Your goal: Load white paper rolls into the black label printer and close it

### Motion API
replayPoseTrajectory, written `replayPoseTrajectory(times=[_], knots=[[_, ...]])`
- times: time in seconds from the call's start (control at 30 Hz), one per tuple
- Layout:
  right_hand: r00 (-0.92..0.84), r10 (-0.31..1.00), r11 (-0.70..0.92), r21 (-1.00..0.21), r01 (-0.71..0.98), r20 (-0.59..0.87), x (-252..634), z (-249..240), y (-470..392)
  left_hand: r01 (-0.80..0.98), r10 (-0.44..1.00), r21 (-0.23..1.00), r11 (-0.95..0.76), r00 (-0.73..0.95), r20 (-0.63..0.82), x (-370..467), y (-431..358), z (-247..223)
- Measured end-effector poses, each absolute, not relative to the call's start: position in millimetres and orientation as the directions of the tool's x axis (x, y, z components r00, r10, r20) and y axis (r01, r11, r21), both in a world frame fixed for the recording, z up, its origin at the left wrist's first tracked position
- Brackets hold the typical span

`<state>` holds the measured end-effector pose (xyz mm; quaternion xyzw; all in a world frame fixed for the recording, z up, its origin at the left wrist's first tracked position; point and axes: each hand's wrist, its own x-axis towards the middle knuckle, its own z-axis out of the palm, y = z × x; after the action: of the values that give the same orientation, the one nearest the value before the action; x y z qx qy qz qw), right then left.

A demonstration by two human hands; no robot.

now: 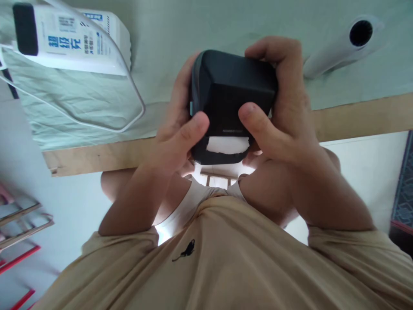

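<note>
A black boxy device (pixel 238 90) with rounded edges is held up between both my hands, near the table's front edge. White paper (pixel 227 144) shows in a slot at its near end. My left hand (pixel 183 116) grips the device's left side, with the thumb on its near left corner. Wrapped round the right side, my right hand (pixel 284 99) has its thumb on the face above the slot and its fingers at the far right corner.
A white box-shaped item with blue print (pixel 67 62) lies at the back left, a white cable (pixel 139 97) looping beside it. A white roll (pixel 335 54) is at the back right. Green cloth (pixel 161 26) covers the table, with a wooden edge (pixel 106 156) in front.
</note>
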<state>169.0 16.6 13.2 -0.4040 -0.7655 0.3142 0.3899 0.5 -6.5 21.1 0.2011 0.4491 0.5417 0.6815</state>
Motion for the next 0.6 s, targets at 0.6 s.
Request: replayPoseTrajectory(times=[0.6], knots=[[-0.403, 0.775, 0.632, -0.625, 0.459, 0.487, 192.1, 2.2, 24.6, -0.487, 0.953, 0.840, 0.239, -0.050, -0.300, -10.1, -9.7, -6.5]])
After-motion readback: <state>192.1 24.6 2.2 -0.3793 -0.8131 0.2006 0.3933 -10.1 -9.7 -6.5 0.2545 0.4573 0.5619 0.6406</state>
